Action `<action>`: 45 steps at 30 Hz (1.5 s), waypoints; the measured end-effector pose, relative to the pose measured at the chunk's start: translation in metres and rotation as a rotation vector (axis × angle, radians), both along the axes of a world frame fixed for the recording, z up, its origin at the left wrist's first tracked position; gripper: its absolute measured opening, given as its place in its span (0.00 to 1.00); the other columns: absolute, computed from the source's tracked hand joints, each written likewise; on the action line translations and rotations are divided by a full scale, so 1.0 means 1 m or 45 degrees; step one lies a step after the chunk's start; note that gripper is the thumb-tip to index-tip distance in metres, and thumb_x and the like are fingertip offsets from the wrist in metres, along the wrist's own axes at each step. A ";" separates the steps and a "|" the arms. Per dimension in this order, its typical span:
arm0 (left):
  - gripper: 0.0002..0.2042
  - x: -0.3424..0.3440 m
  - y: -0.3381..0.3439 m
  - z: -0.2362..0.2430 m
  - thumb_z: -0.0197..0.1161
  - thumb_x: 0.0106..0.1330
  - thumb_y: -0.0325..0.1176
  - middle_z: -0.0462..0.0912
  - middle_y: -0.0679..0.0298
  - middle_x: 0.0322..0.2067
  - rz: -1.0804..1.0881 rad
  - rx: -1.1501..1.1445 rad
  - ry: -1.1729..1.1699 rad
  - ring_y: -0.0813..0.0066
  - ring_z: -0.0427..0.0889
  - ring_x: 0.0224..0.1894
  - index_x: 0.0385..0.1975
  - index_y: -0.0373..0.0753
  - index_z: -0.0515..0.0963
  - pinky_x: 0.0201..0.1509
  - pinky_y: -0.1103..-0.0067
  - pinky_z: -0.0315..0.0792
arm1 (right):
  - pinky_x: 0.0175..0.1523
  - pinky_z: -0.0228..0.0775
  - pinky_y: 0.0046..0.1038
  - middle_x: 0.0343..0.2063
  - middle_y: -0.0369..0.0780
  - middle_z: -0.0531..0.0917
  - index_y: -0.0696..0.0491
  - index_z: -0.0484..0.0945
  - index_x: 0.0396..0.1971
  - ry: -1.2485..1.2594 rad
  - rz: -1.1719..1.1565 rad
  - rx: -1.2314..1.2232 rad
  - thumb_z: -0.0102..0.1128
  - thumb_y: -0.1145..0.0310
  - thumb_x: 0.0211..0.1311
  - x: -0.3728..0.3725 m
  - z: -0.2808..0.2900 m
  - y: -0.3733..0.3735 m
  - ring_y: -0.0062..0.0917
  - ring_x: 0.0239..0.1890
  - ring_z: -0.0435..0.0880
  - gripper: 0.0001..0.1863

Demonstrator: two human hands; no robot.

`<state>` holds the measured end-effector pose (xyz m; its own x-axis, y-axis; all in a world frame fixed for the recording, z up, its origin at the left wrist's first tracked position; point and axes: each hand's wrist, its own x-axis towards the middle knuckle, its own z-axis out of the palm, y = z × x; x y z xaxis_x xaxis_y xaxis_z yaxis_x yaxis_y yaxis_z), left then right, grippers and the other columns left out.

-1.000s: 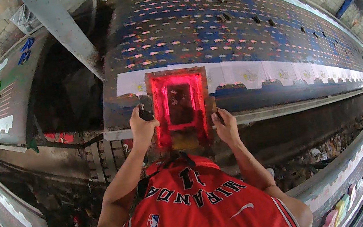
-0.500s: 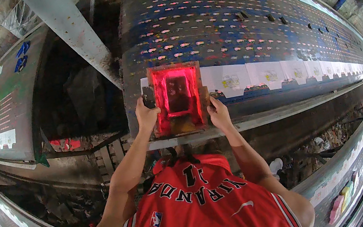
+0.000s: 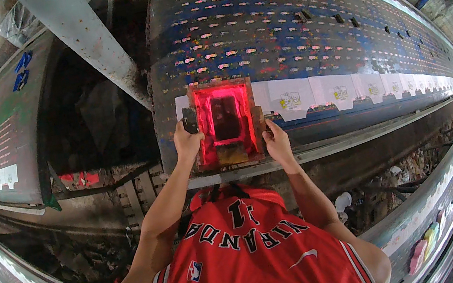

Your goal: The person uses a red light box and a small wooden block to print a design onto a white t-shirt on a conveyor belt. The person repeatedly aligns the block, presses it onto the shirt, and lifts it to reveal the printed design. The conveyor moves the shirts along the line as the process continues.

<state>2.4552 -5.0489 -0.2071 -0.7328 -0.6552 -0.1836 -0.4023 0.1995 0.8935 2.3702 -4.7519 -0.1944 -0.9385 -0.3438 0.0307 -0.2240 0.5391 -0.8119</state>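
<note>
A rectangular screen-printing frame (image 3: 210, 153) with bright pink-red ink around a dark inner window lies near the front edge of the long printing table (image 3: 254, 21). My left hand (image 3: 187, 140) is closed on the frame's left side, by a dark block. My right hand (image 3: 275, 139) grips its right side at a brown block. The frame covers part of a row of white fabric pieces (image 3: 336, 90) with faint yellow-and-grey prints, which runs along the table to the right.
A grey metal beam (image 3: 82, 42) slants down beside the table. A second table (image 3: 19, 135) with blue items stands left. A near table (image 3: 398, 256) at lower right holds pastel stacked pieces (image 3: 424, 249). Dark debris (image 3: 397, 184) lies in the gap below. Small dark blocks (image 3: 338, 18) sit on the main table.
The frame and both my hands have moved slightly up and to the right relative to my body, onto the table beside the white pieces. My grip on the frame stays the same.
</note>
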 end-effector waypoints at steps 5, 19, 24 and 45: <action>0.36 -0.002 -0.001 0.005 0.74 0.41 0.27 0.89 0.51 0.40 -0.015 0.093 -0.080 0.53 0.88 0.43 0.58 0.31 0.76 0.52 0.65 0.80 | 0.52 0.78 0.35 0.53 0.53 0.85 0.61 0.75 0.66 0.015 0.004 -0.031 0.61 0.72 0.72 -0.004 -0.008 0.002 0.43 0.47 0.88 0.24; 0.30 -0.001 -0.008 0.001 0.73 0.42 0.20 0.85 0.58 0.38 -0.026 0.182 -0.056 0.65 0.83 0.40 0.51 0.32 0.75 0.45 0.69 0.78 | 0.55 0.77 0.35 0.55 0.53 0.84 0.63 0.73 0.68 0.032 0.055 0.024 0.60 0.70 0.74 -0.004 -0.016 0.006 0.42 0.50 0.85 0.26; 0.30 0.000 -0.007 0.018 0.72 0.42 0.15 0.83 0.60 0.38 -0.008 0.289 -0.057 0.69 0.82 0.38 0.51 0.33 0.74 0.42 0.71 0.78 | 0.57 0.78 0.37 0.55 0.55 0.83 0.64 0.72 0.68 -0.111 0.064 0.056 0.59 0.71 0.73 -0.003 0.005 0.000 0.46 0.52 0.86 0.26; 0.46 0.001 -0.009 0.014 0.66 0.47 0.15 0.78 0.56 0.69 -0.220 0.113 0.088 0.77 0.85 0.46 0.75 0.40 0.70 0.46 0.78 0.80 | 0.58 0.71 0.48 0.49 0.42 0.81 0.55 0.82 0.52 0.537 0.882 0.542 0.73 0.62 0.56 0.040 0.053 -0.056 0.41 0.55 0.80 0.24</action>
<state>2.4565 -5.0580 -0.1936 -0.8459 -0.5019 -0.1803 -0.3058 0.1795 0.9350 2.4098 -4.8079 -0.1418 -0.4578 -0.8866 0.0657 -0.8419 0.4085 -0.3525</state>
